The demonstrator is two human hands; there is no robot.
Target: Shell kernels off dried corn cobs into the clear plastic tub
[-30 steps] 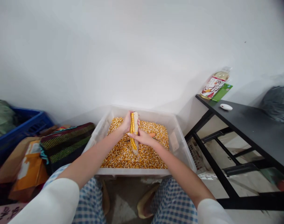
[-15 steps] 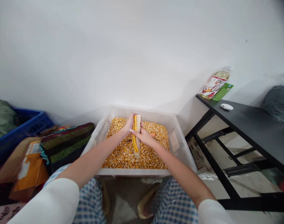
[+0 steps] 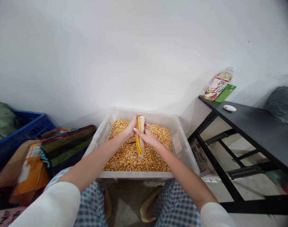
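Note:
Both hands grip one corn cob point(image 3: 139, 143) above a bin of loose kernels. Yellow kernels still cover the cob's left side, while its right side is bare and pale. My left hand point(image 3: 132, 125) is wrapped round the upper left of the cob. Across the middle lies the thumb of my right hand point(image 3: 146, 135), its other fingers curled behind the cob. Beneath them, corn kernels point(image 3: 125, 160) fill the bottom of a translucent plastic bin point(image 3: 136, 174). A dark thin rod point(image 3: 130, 142) and a bit of orange lie on the kernels, partly hidden by my hands.
At right stands a black table point(image 3: 257, 126) holding a labelled bottle point(image 3: 217, 86), a green box point(image 3: 225, 93) and a white oval object point(image 3: 229, 108). To the left are a blue crate point(image 3: 37, 126), a dark mesh bag point(image 3: 68, 148) and cardboard point(image 3: 23, 160). A white wall rises behind the bin.
The cob and both hands have shifted slightly right. My right thumb has moved a little up the cob, and the cob appears turned slightly.

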